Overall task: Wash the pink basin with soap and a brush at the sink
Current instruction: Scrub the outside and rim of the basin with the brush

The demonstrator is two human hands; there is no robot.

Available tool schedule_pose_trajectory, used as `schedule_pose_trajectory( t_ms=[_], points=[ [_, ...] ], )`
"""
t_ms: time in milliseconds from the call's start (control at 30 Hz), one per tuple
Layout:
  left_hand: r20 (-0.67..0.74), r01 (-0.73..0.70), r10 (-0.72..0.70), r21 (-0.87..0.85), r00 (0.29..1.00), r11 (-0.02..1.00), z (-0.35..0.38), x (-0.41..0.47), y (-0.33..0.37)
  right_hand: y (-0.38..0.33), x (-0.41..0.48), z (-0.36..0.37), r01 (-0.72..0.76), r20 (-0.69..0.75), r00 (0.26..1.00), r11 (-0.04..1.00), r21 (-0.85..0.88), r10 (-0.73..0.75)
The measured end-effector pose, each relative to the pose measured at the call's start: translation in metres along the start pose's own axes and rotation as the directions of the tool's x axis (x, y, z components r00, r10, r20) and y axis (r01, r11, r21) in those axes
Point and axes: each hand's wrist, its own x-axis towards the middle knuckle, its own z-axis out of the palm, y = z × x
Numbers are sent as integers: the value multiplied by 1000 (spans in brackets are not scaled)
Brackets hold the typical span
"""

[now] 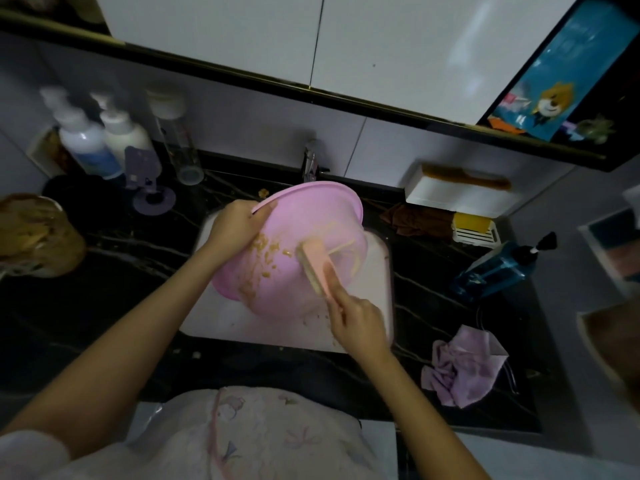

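Gripping the brush in the right hand while the left hand clasps its rim, the person tilts the pink basin over the sink, brown residue inside suggesting scrubbing is underway and rinsing remains.

My pink basin hides most of the sink and the spout of the tap; the labels on the bottles are blurred.
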Motion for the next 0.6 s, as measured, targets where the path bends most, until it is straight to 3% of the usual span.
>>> schedule_pose_trajectory(
  t_ms=[67,133,167,200,267,333,400,467,534,600],
  points=[
    [-2,-7,6,-6,1000,1000,1,0,1,30,13,2,-249,-35,966,957,146,257],
    [6,-22,22,12,1000,1000,3,-3,4,41,34,-1,-478,31,860,782,400,509],
    [5,-32,32,18,999,999,6,-5,3,37,40,-2,-503,38,834,732,459,550],
    [5,-36,35,23,999,999,7,-5,2,25,43,-4,-481,27,843,730,486,537],
    [6,-25,25,20,1000,999,5,-5,0,-4,37,-6,-362,37,921,821,441,387],
    [3,-25,25,15,1000,1000,4,-3,0,-20,15,-6,-170,114,982,968,183,151],
    [15,-13,13,46,1000,999,3,-5,2,-7,6,-11,-82,67,994,996,15,81],
    [5,-13,13,75,1000,997,4,-9,3,20,13,-20,-258,53,966,962,94,254],
    [7,-34,34,36,999,999,7,-11,7,43,34,-30,-478,149,878,858,187,456],
    [29,-59,59,-6,998,998,12,-13,12,45,58,-38,-599,219,798,778,188,561]
  ],
)
